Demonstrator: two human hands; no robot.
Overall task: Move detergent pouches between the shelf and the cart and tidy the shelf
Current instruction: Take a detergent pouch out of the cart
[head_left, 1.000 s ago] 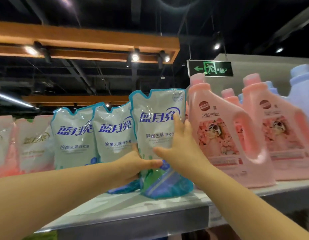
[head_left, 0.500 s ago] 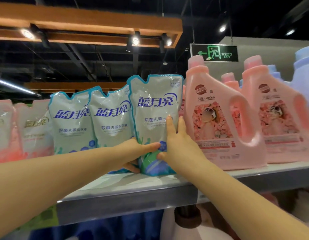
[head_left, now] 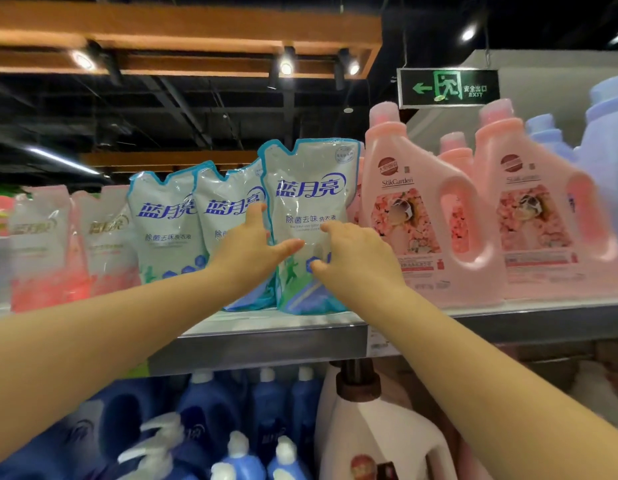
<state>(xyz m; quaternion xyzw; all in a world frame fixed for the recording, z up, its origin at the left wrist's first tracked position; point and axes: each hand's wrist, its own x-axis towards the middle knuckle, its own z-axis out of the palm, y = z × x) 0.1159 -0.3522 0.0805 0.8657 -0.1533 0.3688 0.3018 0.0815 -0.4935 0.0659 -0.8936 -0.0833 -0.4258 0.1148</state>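
- Right hand (head_left: 356, 258) has changed shape since half a second ago: its fingers lay straight along the front pouch (head_left: 311, 188) and are now bent, with the tips and thumb on the pouch's face. Whether they truly pinch the film I cannot tell.
- Left hand (head_left: 248, 247) has risen a little. Its thumb lies across the pouch's front and its fingers reach behind the left edge, pinching that edge.
- Front pouch stands upright near the front edge of the shelf (head_left: 266, 344). It overlaps the second pouch (head_left: 228, 202) on its left and is just beside a pink bottle (head_left: 415, 209) on its right.
- A third pouch (head_left: 165, 216) stands further left, then pink pouches (head_left: 44, 244) toward the shelf's left end.
- Blue bottles (head_left: 266, 410) stand on the level below.
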